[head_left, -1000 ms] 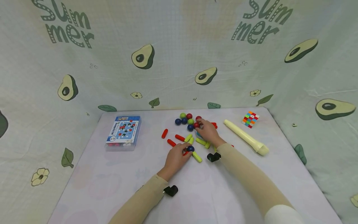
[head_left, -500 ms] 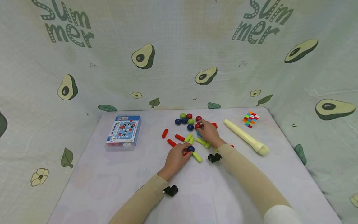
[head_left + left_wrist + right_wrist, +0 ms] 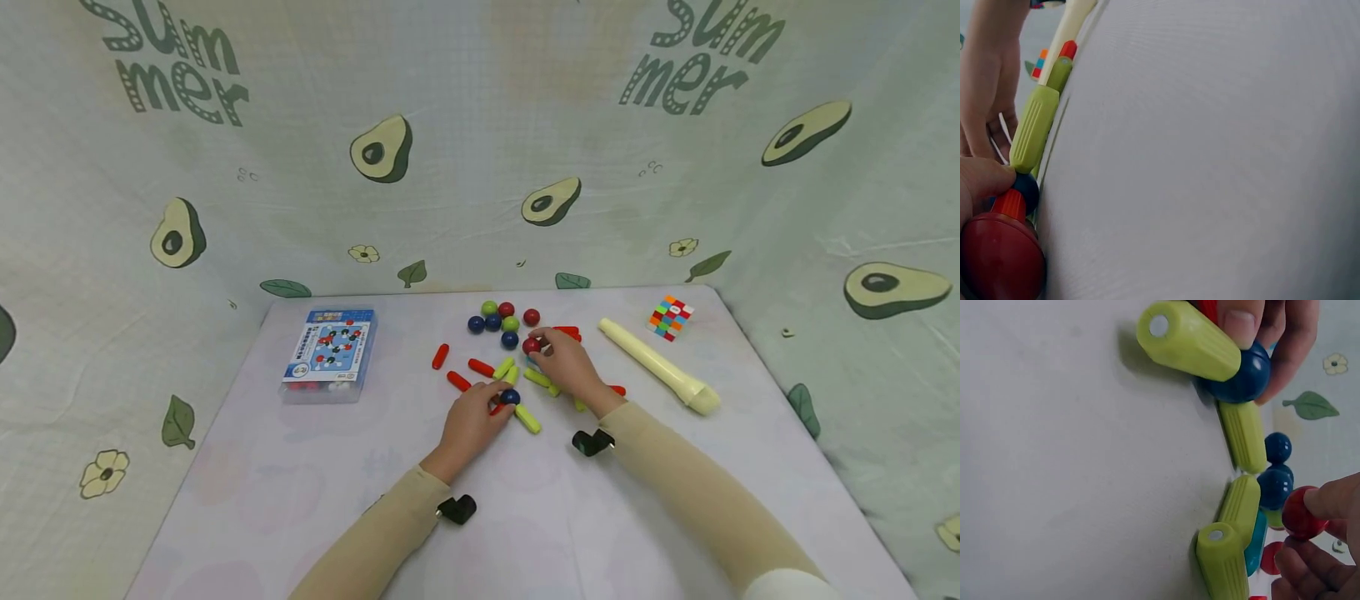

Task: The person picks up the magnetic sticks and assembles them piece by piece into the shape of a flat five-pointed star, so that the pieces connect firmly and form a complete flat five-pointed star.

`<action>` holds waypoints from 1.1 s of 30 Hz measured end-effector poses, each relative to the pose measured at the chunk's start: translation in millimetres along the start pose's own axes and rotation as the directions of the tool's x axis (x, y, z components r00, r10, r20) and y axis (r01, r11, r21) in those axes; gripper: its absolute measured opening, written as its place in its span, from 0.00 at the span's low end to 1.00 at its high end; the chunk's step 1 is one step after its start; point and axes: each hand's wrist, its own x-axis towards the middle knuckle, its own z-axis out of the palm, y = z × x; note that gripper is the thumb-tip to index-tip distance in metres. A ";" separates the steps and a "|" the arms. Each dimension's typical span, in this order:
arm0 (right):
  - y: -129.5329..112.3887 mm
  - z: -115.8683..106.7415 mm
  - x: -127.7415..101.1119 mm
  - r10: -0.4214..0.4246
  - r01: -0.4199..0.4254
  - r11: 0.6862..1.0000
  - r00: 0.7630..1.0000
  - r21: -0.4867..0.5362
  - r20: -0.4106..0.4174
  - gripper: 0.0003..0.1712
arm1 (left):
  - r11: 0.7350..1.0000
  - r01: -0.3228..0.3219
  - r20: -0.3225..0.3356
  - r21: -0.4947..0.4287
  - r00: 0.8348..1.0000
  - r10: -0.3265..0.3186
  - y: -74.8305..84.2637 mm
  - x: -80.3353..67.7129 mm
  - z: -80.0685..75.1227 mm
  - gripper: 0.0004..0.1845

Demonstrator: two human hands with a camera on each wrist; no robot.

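My left hand (image 3: 471, 419) grips a blue ball (image 3: 1250, 376) between thumb and fingers, on the table. Joined to it are yellow-green rods (image 3: 1192, 342) and a red rod (image 3: 1010, 205). A large red ball (image 3: 1004, 257) sits at that red rod's other end, close under the hand; in the head view the hand hides it. Farther back, my right hand (image 3: 568, 362) pinches a single red ball (image 3: 1302, 514) between thumb and fingertips. Loose yellow-green rods (image 3: 536, 377) and a teal rod (image 3: 1256, 542) lie by the right hand, partly covered by it.
Blue, green and red balls (image 3: 510, 340) cluster behind the hands. Loose red rods (image 3: 441, 357) lie to the left. A boxed set (image 3: 330, 354) stands at left. At right are a cream tube (image 3: 660, 367) and a colored puzzle cube (image 3: 671, 318).
My right hand has drawn the red ball out of the cluster, slightly toward me and to the right. The left hand stays in place with the blue ball.
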 end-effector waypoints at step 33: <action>7.4 10.5 -99.7 -0.003 0.001 1.000 0.995 0.021 0.100 0.20 | 1.000 -0.025 -0.029 0.014 0.999 0.025 4.6 -3.2 -4.7 0.21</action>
